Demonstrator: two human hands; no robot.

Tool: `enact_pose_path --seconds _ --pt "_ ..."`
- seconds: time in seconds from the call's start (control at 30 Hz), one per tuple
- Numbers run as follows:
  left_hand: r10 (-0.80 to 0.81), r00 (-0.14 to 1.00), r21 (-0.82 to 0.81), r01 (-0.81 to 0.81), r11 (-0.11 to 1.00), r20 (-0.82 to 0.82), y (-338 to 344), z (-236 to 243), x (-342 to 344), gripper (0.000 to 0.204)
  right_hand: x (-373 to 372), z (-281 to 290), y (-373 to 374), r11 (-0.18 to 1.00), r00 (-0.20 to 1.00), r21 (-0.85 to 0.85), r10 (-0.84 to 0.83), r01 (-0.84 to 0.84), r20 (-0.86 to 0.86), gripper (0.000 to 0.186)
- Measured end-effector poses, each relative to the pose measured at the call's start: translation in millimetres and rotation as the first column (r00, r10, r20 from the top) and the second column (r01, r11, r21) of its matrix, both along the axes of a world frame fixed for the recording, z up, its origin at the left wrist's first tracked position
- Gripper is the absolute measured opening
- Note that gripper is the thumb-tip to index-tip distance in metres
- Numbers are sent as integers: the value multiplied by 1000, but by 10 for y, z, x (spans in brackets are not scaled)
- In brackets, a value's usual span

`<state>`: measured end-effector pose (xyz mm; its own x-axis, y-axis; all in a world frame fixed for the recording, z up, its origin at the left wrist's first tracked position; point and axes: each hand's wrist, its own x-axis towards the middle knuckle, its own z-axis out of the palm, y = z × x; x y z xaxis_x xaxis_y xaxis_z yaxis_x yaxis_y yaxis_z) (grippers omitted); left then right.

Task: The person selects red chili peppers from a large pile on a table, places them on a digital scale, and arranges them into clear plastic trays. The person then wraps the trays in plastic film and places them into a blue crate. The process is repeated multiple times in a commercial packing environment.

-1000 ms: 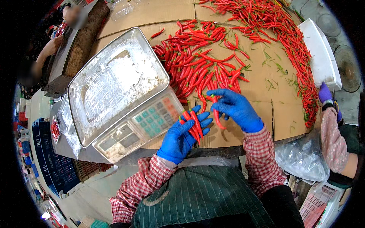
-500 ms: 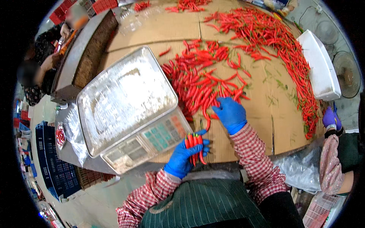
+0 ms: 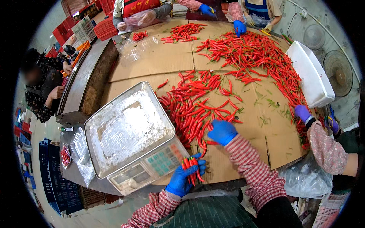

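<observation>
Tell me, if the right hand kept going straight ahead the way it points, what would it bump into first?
Most likely the pile of red chillies: the right hand in its blue glove already rests at the pile's near edge on the cardboard, pointing up and leftward into it.

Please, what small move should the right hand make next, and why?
Probably close the right hand on a few chillies from the pile under it and carry them to the left hand. The left hand holds only a small bunch, and the scale tray has nothing on it.

Single head view; looks steeply down, near the table (image 3: 159, 64).
</observation>
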<state>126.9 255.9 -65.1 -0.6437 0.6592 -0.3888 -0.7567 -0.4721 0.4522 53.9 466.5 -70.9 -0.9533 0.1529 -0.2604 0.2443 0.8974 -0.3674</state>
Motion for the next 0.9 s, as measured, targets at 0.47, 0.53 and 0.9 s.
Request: enact_pose_path --seconds 0.47,0.53,0.9 --pt "106 994 193 -103 976 -7 119 183 -8 49 750 561 -35 274 940 -901 -29 335 341 30" --pt "131 991 212 -130 969 7 100 185 3 46 740 632 -167 334 958 -907 31 258 283 27" --pt "199 979 135 -194 972 -31 -6 278 79 45 833 826 -694 735 993 -669 59 -111 -100 42"
